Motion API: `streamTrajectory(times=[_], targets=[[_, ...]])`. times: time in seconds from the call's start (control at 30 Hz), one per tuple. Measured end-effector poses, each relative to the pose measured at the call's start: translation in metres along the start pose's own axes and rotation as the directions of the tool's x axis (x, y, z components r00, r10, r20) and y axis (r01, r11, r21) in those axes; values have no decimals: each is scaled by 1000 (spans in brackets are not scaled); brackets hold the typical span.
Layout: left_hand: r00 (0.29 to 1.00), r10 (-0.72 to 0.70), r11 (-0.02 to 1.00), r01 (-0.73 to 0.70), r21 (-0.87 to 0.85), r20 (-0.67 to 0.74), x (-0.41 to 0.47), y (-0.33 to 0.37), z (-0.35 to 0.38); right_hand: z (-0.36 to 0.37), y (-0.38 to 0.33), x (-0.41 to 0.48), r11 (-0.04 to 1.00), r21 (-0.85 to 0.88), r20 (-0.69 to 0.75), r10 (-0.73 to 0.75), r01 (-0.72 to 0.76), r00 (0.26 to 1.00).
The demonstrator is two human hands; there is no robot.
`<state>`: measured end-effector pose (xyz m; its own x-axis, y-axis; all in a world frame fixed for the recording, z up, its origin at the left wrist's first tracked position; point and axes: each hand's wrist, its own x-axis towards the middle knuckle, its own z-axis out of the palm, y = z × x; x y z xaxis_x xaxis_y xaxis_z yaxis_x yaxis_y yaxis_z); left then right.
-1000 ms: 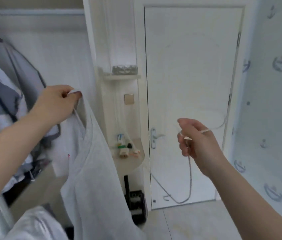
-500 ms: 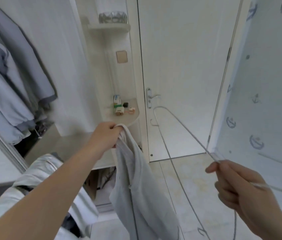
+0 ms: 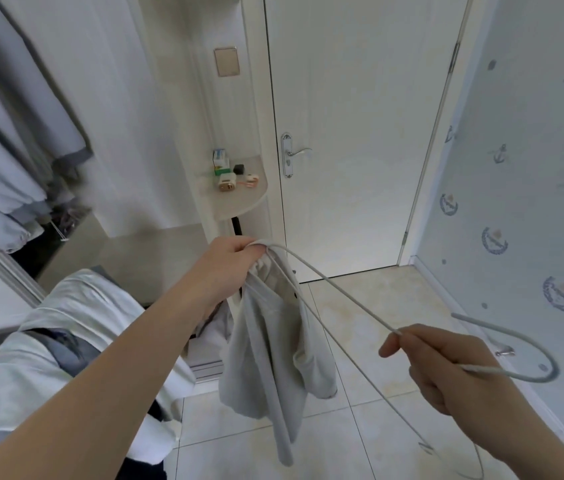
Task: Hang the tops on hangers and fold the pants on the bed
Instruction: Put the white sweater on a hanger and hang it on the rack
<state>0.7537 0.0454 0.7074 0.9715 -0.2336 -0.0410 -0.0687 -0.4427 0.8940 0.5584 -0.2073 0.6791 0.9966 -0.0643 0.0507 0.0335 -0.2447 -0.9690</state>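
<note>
Hanger [image 3: 325, 282] wire is running from my right hand [image 3: 446, 368], pinching it closed at four o'clock, up to my left hand [image 3: 232, 261], fisted on the grey top's [image 3: 273, 341] neck at center, seemingly feeding one shoulder inside.

The left hand [image 3: 230, 259] gripped the pale top [image 3: 273, 344] by its collar with one hanger [image 3: 342, 306] end, while the right hand [image 3: 446, 368] pinched the hanger's neck above the tiled floor [image 3: 360, 427].
</note>
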Motion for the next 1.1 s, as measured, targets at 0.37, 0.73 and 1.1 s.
streamTrajectory(times=[0.37,0.73,1.1], targets=[[896,419,779,-437,450,145,-36,17,-12,-7,-31,18,963,-267,132,-5,40,991],[892,356,786,-447,428,278,-59,12,27,79,0,60,992,81,292,74,-101,954],[807,416,332,-564,756,419,-66,-6,-7,62,23,59,962,265,140,-102,62,985]])
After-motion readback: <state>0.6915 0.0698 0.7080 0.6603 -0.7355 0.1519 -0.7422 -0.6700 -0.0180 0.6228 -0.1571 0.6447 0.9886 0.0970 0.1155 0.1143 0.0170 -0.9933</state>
